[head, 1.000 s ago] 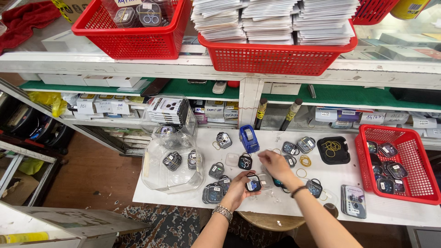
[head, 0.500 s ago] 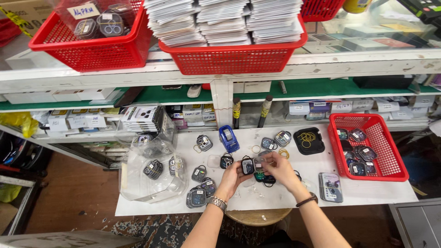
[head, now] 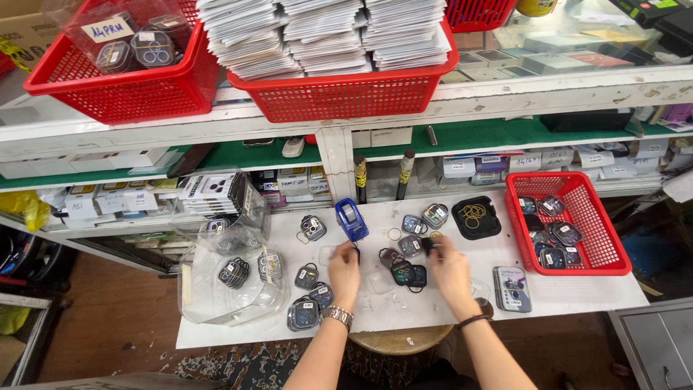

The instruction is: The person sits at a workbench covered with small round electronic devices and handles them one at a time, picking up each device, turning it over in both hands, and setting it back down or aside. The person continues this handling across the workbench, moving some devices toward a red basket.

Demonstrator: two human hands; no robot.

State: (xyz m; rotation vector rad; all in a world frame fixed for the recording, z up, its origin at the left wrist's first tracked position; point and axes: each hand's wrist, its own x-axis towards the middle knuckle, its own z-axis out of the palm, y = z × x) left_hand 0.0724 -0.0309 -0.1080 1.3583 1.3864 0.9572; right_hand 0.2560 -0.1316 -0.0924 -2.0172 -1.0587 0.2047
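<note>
**Sorting small packets at the white bench**

White tabletop (head: pixel 433 307) below me is strewn with small clear packets, each holding a dark round piece. My left hand (head: pixel 345 266) rests palm down near the middle, fingers curled at a small dark item by the blue tape dispenser (head: pixel 351 219); I cannot tell whether it grips anything. My right hand (head: pixel 449 263) is just beside it, apart from the left, its fingertips pinched on a small dark packet (head: pixel 427 245). Between my hands lie two more packets (head: pixel 406 273) with a black rubber band around them.

To the right, a red basket (head: pixel 605 238) holds several of the same packets, lying loose. A black tray (head: pixel 476 217) beside it has yellow rubber bands in it. To the left, a clear plastic bag (head: pixel 224 289) holds banded bundles of packets. On the shelf above, one red basket (head: pixel 346 97) is stacked with white envelopes, and another red basket (head: pixel 123 90) holds a clear bag of packets.
</note>
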